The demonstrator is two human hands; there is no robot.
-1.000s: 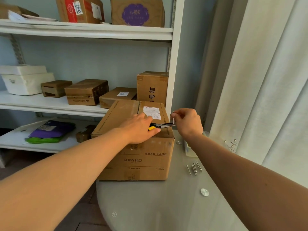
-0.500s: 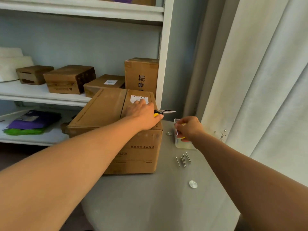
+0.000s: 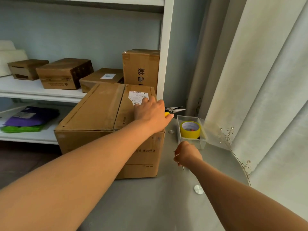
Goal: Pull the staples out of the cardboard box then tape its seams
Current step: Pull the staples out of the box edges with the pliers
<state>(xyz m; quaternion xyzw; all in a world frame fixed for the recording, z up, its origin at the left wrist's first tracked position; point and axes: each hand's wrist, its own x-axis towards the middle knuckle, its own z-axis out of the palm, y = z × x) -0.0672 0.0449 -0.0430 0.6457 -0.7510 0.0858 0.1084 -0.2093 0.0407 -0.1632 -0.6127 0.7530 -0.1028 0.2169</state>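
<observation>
Centrally, the big brown cardboard box (image 3: 106,124) sits on the round grey table (image 3: 150,205), its top flaps closed and a white label at its upper right corner. Behind it, in the upper left of the frame, the white shelving unit (image 3: 41,94) carries several smaller brown cartons. Pale curtains (image 3: 266,80) fill the right side of the frame. The left hand (image 3: 150,112) rests on the box's top right corner, just below the label, fingers curled round the yellow-handled pliers (image 3: 174,110), whose metal nose juts past the box edge toward the right. Just right of the box stands a clear plastic bin (image 3: 202,140) with a yellow roll of tape (image 3: 190,129) inside. The right hand (image 3: 187,154) hovers low over the table at centre right, in front of the bin and beside the box's right face, fingers pinched on a thin metal staple (image 3: 175,153); another thin metal tip shows at its lower edge.
</observation>
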